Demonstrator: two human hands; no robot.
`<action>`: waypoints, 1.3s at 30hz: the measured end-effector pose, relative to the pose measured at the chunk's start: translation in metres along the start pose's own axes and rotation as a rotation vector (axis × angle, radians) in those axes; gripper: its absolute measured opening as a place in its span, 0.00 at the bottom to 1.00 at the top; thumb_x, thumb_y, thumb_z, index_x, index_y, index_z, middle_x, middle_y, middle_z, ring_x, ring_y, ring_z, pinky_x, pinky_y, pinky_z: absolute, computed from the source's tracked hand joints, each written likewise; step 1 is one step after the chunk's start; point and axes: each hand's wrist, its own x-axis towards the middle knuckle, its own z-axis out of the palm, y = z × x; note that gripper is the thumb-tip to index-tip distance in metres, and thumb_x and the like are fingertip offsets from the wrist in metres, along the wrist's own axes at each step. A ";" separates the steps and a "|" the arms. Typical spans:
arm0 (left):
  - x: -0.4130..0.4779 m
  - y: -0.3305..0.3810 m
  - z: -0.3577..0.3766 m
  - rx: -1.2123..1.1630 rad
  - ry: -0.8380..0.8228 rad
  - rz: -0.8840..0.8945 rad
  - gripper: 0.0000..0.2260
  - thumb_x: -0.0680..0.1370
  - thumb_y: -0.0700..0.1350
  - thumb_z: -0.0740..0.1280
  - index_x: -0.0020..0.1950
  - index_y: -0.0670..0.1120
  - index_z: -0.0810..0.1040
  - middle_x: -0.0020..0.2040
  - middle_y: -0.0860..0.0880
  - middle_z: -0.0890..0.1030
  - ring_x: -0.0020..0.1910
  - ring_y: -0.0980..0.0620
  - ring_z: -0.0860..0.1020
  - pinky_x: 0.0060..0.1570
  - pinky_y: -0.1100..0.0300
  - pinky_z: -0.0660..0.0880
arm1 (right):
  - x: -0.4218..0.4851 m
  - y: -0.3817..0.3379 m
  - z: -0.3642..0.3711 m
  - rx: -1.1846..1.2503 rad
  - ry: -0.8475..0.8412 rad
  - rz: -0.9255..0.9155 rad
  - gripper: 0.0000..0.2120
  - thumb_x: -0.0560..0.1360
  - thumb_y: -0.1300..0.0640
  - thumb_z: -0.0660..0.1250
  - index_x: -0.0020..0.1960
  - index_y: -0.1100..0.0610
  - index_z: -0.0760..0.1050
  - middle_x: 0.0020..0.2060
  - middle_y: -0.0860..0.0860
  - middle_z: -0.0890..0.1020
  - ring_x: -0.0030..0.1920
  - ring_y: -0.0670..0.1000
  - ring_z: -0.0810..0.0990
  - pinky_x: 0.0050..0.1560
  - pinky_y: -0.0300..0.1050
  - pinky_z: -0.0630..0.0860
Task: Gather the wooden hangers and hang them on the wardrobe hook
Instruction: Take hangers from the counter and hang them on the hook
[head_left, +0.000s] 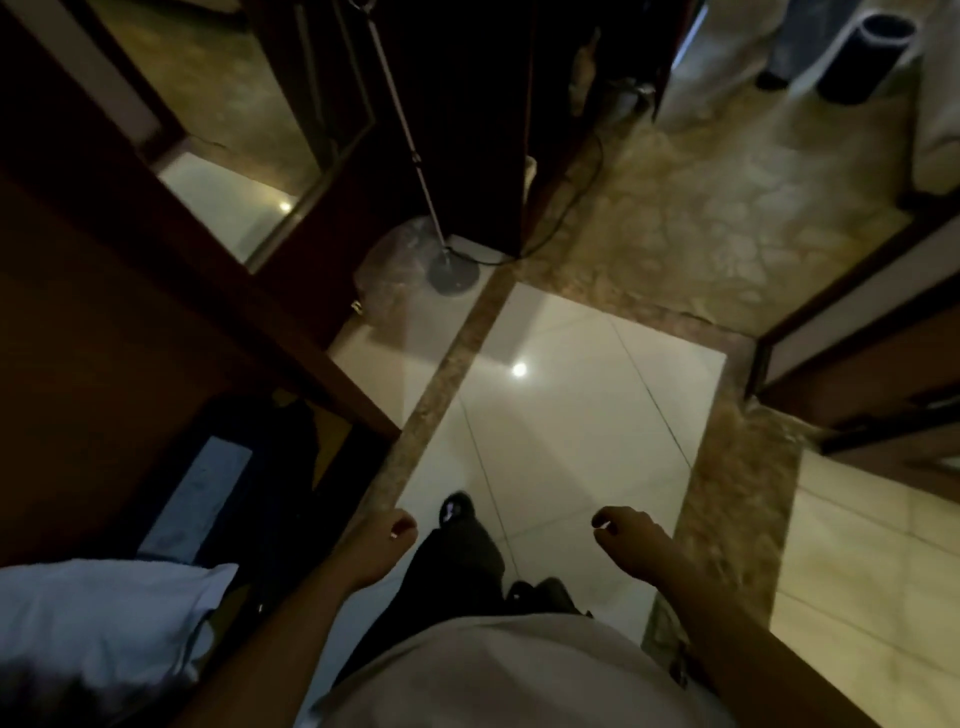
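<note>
No wooden hanger and no hook shows in the head view. I look straight down at the floor while standing beside a dark wooden wardrobe (130, 312) on my left. My left hand (382, 545) is low in front of my body, fingers loosely curled, holding nothing. My right hand (626, 540) is level with it on the right, also loosely curled and holding nothing. Both hands hover over the white floor tiles (571, 415), apart from the wardrobe.
A white pillow-like bundle (93, 623) lies at the lower left by the wardrobe's open bottom. A lamp stand base (452, 273) with a cable and a clear plastic bag (395, 270) stand ahead. A black bin (862, 57) is at the far right, a wooden door frame (857, 353) to the right.
</note>
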 end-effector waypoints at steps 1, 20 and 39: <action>0.007 -0.001 0.003 0.000 -0.031 -0.035 0.03 0.80 0.43 0.60 0.49 0.48 0.73 0.49 0.46 0.75 0.52 0.47 0.75 0.56 0.54 0.73 | 0.004 0.012 0.001 0.038 -0.009 0.052 0.15 0.79 0.53 0.58 0.63 0.55 0.74 0.58 0.55 0.79 0.55 0.54 0.78 0.54 0.44 0.73; 0.228 0.118 -0.125 0.217 -0.282 -0.033 0.03 0.80 0.45 0.59 0.49 0.48 0.72 0.50 0.47 0.74 0.50 0.51 0.73 0.43 0.64 0.69 | 0.160 -0.053 -0.164 0.445 0.105 0.179 0.13 0.78 0.61 0.59 0.59 0.64 0.75 0.46 0.59 0.80 0.45 0.57 0.80 0.51 0.49 0.77; 0.407 0.357 -0.183 0.173 -0.180 -0.108 0.05 0.80 0.43 0.60 0.48 0.44 0.75 0.48 0.40 0.80 0.48 0.43 0.78 0.53 0.53 0.74 | 0.310 0.021 -0.401 0.507 0.054 0.182 0.11 0.77 0.59 0.60 0.56 0.60 0.77 0.48 0.57 0.80 0.49 0.57 0.79 0.57 0.53 0.76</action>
